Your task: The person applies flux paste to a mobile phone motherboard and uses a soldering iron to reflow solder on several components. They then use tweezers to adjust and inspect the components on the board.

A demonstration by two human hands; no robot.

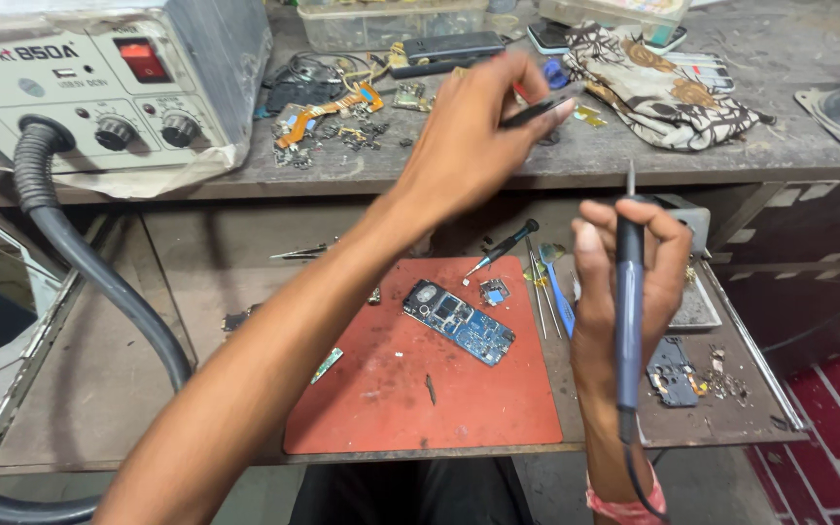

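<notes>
My left hand reaches up over the upper shelf, its fingers closed on a thin black tool among loose phone parts. My right hand holds a dark soldering iron upright, tip pointing up, its cord trailing down past my wrist. Below both hands a blue phone circuit board lies on a red work mat, touched by neither hand. A small chip piece sits just beyond the board.
A grey hot-air station with a thick black hose stands at the upper left. A screwdriver, tweezers and a phone frame part lie on the tray. A patterned cloth and phones sit on the shelf.
</notes>
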